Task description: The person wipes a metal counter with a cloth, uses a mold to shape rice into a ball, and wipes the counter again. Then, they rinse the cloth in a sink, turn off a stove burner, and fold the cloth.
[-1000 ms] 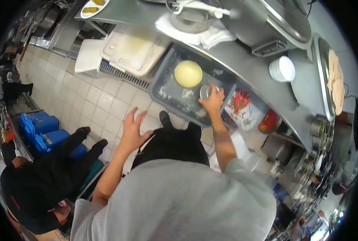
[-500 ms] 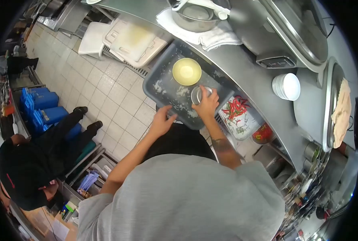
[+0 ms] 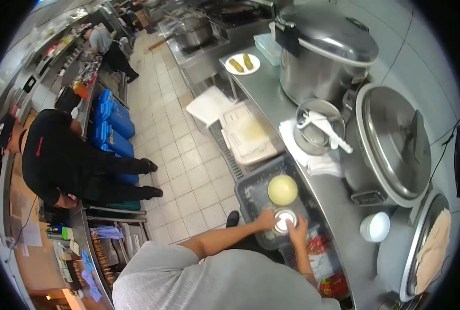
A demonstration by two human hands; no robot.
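Observation:
A small round metal cup (image 3: 284,217) with white inside sits between my hands over the grey plastic tub (image 3: 246,211). My left hand (image 3: 264,222) closes on its left side, and my right hand (image 3: 298,231) grips its right side with the thumb over the rim. I cannot make out whether the white is rice or the cup's own inside. Just beyond the cup, a pale yellow bowl (image 3: 282,189) stands in the tub. White bits, like rice grains, cling to the tub's floor.
To the right runs a steel counter (image 3: 323,206) with large cookers (image 3: 390,139), a pot of white utensils (image 3: 317,126) and stacked white bowls (image 3: 375,227). Red chillies (image 3: 317,245) lie below it. A lidded container (image 3: 248,132) stands ahead. Left, a co-worker (image 3: 59,155) stands beside blue bins (image 3: 113,134).
My view has tilted up and shows more of the kitchen. My left hand has come from the tub's edge to the cup, which my right hand was holding. White now shows inside the cup.

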